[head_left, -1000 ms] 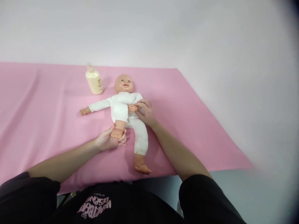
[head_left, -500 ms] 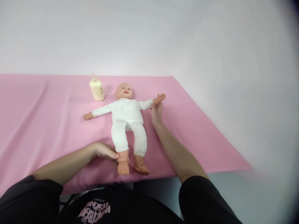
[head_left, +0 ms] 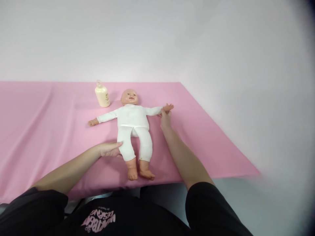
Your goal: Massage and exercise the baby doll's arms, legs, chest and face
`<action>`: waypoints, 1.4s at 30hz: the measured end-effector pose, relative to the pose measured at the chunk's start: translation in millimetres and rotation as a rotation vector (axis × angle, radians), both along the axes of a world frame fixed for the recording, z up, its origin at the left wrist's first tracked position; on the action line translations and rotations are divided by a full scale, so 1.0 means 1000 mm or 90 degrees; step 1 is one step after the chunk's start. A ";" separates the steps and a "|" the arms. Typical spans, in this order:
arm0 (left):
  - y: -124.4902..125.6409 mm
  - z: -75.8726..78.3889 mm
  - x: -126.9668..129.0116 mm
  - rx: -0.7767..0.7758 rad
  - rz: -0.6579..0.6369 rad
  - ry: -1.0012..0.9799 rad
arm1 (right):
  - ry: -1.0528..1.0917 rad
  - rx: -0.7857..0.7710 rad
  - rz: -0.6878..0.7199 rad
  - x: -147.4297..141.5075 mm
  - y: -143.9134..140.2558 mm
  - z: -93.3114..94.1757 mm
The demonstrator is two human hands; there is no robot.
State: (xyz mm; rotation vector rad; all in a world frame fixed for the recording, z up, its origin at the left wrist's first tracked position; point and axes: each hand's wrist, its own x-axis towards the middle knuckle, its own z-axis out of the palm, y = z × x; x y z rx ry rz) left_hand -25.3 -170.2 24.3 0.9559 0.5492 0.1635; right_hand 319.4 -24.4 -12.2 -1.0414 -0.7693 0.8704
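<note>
From my end I see the doll [head_left: 133, 118] lying face up toward the right part of the pink-covered bench [head_left: 206, 150], its head toward the far edge, its feet by the near edge and its arms spread left and right. I have the fingers of the left hand [head_left: 110, 150] curled around its leg on the left, thumb on top, and those of the right hand [head_left: 166, 120] gripping its forearm on the right, while a cream pump bottle [head_left: 102, 96] stands left of its head.
</note>
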 end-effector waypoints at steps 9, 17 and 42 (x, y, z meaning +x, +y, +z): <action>0.005 0.003 0.017 0.079 0.347 0.019 | 0.045 -0.008 0.018 0.003 0.014 -0.006; 0.004 0.012 0.021 0.181 0.492 0.076 | 0.186 -0.073 0.018 0.009 0.019 0.000; 0.204 0.014 0.270 0.732 0.163 0.289 | 0.119 -0.003 0.037 0.003 0.019 -0.012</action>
